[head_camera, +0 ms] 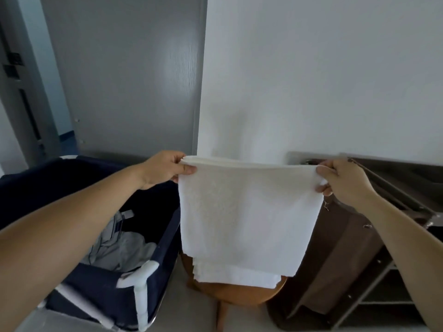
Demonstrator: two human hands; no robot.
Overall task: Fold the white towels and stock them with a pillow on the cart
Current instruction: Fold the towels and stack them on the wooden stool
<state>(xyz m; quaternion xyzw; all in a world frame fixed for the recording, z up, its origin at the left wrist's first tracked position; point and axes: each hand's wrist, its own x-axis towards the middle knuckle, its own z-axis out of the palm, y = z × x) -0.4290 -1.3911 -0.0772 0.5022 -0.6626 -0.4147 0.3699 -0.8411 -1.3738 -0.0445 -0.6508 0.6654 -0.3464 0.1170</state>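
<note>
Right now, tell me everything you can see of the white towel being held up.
The white towel looks like terry cloth, folded over into layers, hanging flat and upright in the air. The left hand pinches its top left corner, the right hand its top right, top edge stretched level. Its lower edges hang uneven before a wooden stool.
</note>
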